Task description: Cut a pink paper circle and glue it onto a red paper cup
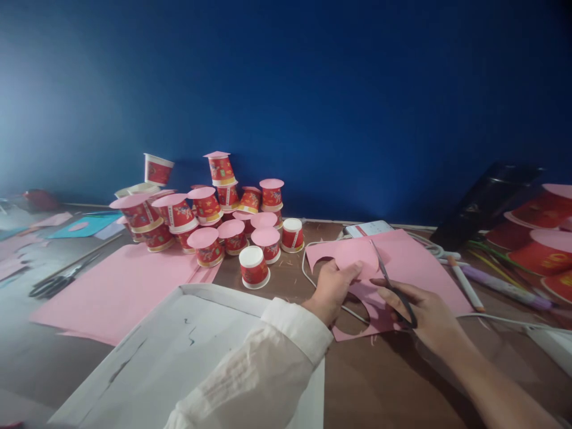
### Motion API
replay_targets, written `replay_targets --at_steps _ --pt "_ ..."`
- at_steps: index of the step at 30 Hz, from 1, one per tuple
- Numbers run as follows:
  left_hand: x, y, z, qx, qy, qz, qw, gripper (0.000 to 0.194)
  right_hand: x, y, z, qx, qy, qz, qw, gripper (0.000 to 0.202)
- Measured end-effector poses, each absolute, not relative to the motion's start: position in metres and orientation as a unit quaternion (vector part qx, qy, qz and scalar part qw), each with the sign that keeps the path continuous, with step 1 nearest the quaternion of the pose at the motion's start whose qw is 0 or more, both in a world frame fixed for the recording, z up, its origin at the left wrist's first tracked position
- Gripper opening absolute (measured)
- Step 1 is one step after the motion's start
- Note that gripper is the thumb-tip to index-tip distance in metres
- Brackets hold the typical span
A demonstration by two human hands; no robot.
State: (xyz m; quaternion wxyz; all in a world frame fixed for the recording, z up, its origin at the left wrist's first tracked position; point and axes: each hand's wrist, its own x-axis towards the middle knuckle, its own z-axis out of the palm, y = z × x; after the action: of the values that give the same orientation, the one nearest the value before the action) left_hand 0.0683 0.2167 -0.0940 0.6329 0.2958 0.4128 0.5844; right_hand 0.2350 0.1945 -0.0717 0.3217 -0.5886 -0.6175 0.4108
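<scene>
My left hand (334, 285) pinches a sheet of pink paper (417, 262) by a partly cut round piece (355, 257). Round gaps show along the sheet's left and lower edges. In my right hand (424, 313) is a pair of scissors (403, 301), my fingers through the black handles. Its blades reach up over the sheet, at the right side of the round piece. Whether the blades are apart is hard to make out.
Red paper cups (208, 253), several topped with pink discs, stand stacked at the back left. Pink sheets (120, 286) and a white board (170, 357) lie in front. A phone (369, 229), a white cable (308, 268), a marker (465, 285) and a dark bottle (480, 205) are nearby.
</scene>
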Motion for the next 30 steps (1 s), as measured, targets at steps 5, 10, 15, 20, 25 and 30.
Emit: replay_targets --at_steps 5,10,15,20,25,30 --pt "0.0679 0.2185 -0.0951 0.286 0.415 0.587 0.634 0.047 0.2376 0.1963 -0.0764 -0.578 -0.627 0.408 0.327 0.065" --pt "0.0677 0.2175 -0.0929 0.274 0.414 0.593 0.635 0.044 0.2394 0.1979 -0.0776 -0.573 -0.638 0.399 0.324 0.062" --pt "0.0672 0.2164 -0.0911 0.271 0.417 0.593 0.634 0.041 0.2381 0.1968 -0.0756 -0.574 -0.640 0.391 0.330 0.061" --pt "0.0665 0.2162 -0.0899 0.264 0.420 0.593 0.634 0.040 0.2384 0.1963 -0.0744 -0.576 -0.642 0.385 0.327 0.061" --pt "0.0667 0.2151 -0.0873 0.253 0.421 0.600 0.631 0.037 0.2400 0.1968 -0.0747 -0.571 -0.654 0.373 0.327 0.059" --pt "0.0667 0.2150 -0.0857 0.242 0.427 0.609 0.623 0.036 0.2407 0.1984 -0.0773 -0.565 -0.659 0.371 0.330 0.058"
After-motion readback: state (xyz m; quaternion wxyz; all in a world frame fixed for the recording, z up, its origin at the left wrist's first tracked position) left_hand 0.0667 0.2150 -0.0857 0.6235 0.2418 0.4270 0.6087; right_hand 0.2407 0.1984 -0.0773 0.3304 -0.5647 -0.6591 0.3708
